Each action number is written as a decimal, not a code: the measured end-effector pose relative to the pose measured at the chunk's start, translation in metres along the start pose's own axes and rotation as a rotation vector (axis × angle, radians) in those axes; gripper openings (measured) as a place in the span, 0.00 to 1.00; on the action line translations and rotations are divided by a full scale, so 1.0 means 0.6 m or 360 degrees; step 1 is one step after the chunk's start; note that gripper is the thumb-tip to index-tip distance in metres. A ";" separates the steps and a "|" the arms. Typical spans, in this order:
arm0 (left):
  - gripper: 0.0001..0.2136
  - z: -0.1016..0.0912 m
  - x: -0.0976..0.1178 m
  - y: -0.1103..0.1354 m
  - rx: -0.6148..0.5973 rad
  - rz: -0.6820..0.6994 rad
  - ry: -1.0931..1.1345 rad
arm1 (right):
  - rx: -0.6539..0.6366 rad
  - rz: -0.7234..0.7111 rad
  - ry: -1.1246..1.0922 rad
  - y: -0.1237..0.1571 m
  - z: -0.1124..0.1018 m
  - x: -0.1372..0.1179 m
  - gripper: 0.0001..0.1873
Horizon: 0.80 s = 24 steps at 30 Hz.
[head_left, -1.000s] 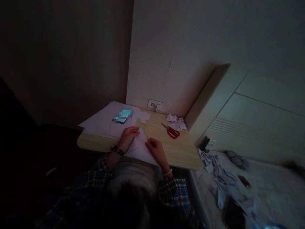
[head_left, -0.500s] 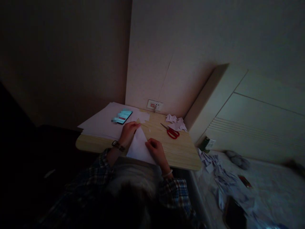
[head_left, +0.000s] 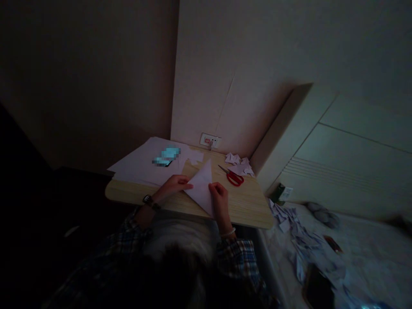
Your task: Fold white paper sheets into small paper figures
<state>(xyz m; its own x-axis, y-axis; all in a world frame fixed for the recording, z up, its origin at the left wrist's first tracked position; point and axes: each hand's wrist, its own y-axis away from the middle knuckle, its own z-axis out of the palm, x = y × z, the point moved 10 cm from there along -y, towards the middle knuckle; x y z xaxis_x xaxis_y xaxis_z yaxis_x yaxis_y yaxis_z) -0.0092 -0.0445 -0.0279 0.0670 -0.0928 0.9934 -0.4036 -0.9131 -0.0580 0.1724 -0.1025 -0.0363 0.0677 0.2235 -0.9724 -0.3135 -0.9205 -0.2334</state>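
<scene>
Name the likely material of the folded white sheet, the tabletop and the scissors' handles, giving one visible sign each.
Folded sheet: paper, matte white; it holds sharp creases and a pointed tip.
Tabletop: wood or wood-look laminate, pale and smooth; lengthwise grain lines show, but the dim light leaves it open.
Scissors' handles: probably plastic, solid red loops.

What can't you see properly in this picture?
All in the head view:
- Phone screen: blurred out.
- Paper, right edge: hidden under the right hand.
- Left hand, pinching or pressing the paper: too dark to tell.
- Dark flat thing, bottom right: cut off by the bottom edge.
</scene>
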 end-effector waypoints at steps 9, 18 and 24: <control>0.16 -0.013 -0.009 0.007 0.0133 -0.0021 0.0150 | 0.0018 -0.0018 -0.0039 0.002 -0.002 -0.007 0.17; 0.15 -0.017 -0.010 0.013 0.0156 -0.0015 0.0223 | 0.0115 -0.0052 -0.0081 0.004 -0.012 -0.015 0.17; 0.15 -0.023 -0.006 0.015 0.0202 0.0038 0.0254 | 0.0150 -0.0071 -0.0013 0.007 -0.016 -0.022 0.16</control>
<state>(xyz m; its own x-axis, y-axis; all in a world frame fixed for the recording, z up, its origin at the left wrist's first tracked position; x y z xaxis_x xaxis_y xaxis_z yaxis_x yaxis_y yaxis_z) -0.0256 -0.0470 -0.0308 -0.0906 -0.0602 0.9941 -0.2842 -0.9551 -0.0837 0.1795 -0.1122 -0.0245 0.0762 0.2666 -0.9608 -0.3983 -0.8752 -0.2744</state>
